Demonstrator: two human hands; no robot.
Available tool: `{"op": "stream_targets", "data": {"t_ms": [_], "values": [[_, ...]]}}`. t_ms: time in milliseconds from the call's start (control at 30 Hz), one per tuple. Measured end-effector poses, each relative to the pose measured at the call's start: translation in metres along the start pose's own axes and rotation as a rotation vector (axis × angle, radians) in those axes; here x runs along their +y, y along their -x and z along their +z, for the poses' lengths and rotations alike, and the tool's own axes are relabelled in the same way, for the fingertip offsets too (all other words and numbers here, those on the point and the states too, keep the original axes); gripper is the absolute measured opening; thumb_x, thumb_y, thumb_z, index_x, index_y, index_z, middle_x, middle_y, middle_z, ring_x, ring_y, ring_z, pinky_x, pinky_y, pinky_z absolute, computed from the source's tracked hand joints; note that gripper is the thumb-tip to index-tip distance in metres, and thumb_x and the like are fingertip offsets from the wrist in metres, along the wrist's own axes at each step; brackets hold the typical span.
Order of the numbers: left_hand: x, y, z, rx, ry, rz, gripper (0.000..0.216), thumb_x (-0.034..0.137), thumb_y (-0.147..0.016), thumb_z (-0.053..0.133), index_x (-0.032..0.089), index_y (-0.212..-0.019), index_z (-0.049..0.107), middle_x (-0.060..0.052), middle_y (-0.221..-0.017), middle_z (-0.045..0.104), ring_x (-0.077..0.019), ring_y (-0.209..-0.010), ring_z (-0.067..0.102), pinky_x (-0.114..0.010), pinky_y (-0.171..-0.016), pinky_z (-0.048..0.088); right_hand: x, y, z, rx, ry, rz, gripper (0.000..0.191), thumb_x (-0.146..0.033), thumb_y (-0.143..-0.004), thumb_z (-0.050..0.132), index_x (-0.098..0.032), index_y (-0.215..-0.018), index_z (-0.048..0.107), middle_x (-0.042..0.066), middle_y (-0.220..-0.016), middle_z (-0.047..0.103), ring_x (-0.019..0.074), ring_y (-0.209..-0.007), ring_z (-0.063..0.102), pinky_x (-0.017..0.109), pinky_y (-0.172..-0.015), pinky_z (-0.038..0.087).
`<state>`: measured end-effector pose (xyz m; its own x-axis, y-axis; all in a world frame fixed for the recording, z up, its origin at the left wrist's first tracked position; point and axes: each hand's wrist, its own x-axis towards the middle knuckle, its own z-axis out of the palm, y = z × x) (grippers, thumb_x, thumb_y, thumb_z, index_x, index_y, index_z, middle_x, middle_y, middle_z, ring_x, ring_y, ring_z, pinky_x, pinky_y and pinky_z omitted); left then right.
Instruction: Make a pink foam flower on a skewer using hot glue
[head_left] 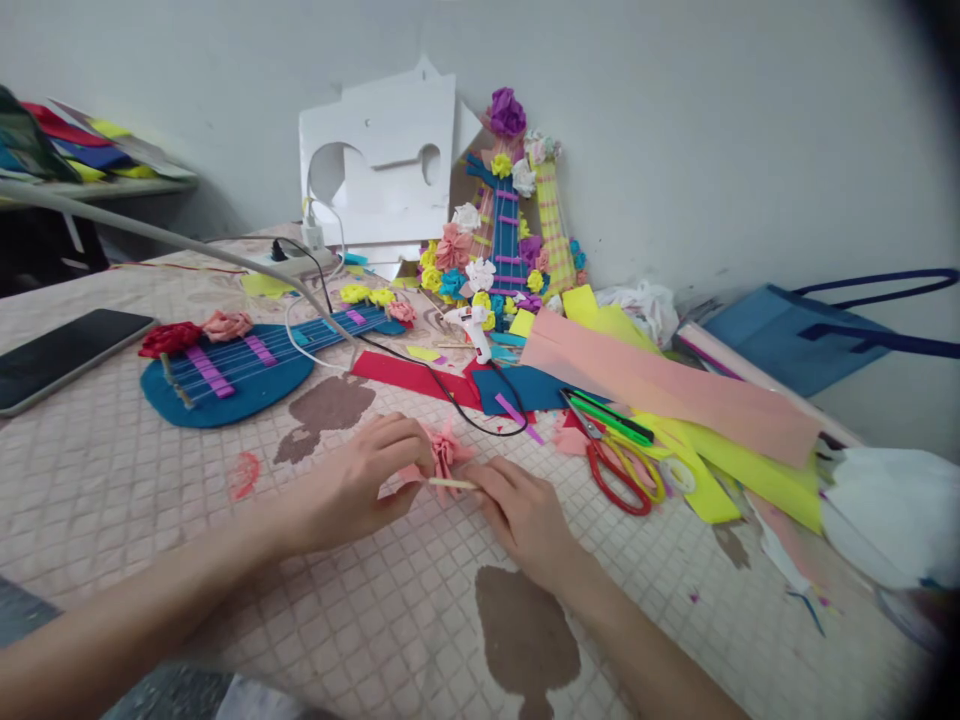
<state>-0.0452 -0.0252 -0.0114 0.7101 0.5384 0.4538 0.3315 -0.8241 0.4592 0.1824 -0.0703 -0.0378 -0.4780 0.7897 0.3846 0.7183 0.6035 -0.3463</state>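
Observation:
A pink crumpled paper flower (448, 450) is between my two hands, above the front middle of the table. My left hand (379, 475) is closed at the flower's left side, its thumb and fingers pinching the pink paper. A thin pale stick (452, 484) crosses in front of the flower. My right hand (521, 510) grips this stick at its right end, with curled fingers. The stick's left tip reaches close to my left fingertips; whether they touch it I cannot tell. My right fingers hide the rest of the stick.
Beyond my hands lie a blue paper guitar (232, 385), a phone (71, 355), a white glue gun (472, 325) with its cord, and red paper (412, 380). To the right are scissors (611, 470), a green cutter (611, 415) and pink paper strips (675, 390). Decorated guitars (510, 235) lean against the wall.

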Motion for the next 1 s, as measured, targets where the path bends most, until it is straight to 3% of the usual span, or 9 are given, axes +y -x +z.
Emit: {"op": "stream_targets", "data": {"t_ms": [167,433,600,767,1000], "values": [[-0.002,0.017,0.018,0.179,-0.071,-0.005,0.033,0.004,-0.081,0.054,0.016,-0.11,0.047,-0.008,-0.11,0.051,-0.0202,-0.105,0.047,-0.037,-0.091,0.039,-0.005,-0.002,0.003,-0.034,0.082,-0.015,0.022,-0.02,-0.093,0.04,-0.022,-0.107,0.056,0.005,-0.101,0.061,0.0169,-0.086,0.06,0.026,-0.067,0.047],[0.001,0.012,0.03,0.07,-0.151,0.026,0.024,0.014,-0.084,0.06,0.021,-0.106,0.053,-0.005,-0.104,0.055,-0.0208,-0.103,0.047,-0.036,-0.087,0.037,-0.003,-0.003,0.011,-0.06,0.084,-0.053,0.031,-0.017,-0.09,0.044,-0.024,-0.12,0.052,0.008,-0.111,0.054,0.0187,-0.09,0.058,0.027,-0.068,0.049],[0.0,0.013,0.038,0.049,-0.177,0.004,0.022,0.013,-0.085,0.058,0.021,-0.105,0.054,-0.004,-0.108,0.056,-0.0203,-0.104,0.047,-0.037,-0.09,0.034,-0.001,-0.001,0.015,-0.047,0.058,-0.029,0.023,-0.018,-0.091,0.043,-0.022,-0.111,0.054,0.008,-0.106,0.055,0.0194,-0.091,0.058,0.029,-0.069,0.05],[-0.002,0.014,0.045,0.06,-0.188,0.0,0.023,0.013,-0.086,0.056,0.021,-0.107,0.052,-0.004,-0.108,0.057,-0.0199,-0.105,0.047,-0.038,-0.092,0.032,0.001,-0.002,0.014,-0.035,0.01,-0.04,0.021,-0.019,-0.093,0.041,-0.02,-0.11,0.053,0.009,-0.111,0.056,0.0202,-0.102,0.057,0.032,-0.08,0.051],[0.0,0.013,0.046,0.028,-0.216,-0.01,0.014,0.016,-0.089,0.055,0.021,-0.102,0.054,-0.003,-0.105,0.058,-0.0205,-0.103,0.046,-0.04,-0.094,0.03,0.006,-0.002,0.016,-0.007,0.004,-0.098,0.018,-0.02,-0.093,0.041,-0.019,-0.104,0.056,0.01,-0.107,0.058,0.0194,-0.098,0.058,0.032,-0.08,0.052]]}}
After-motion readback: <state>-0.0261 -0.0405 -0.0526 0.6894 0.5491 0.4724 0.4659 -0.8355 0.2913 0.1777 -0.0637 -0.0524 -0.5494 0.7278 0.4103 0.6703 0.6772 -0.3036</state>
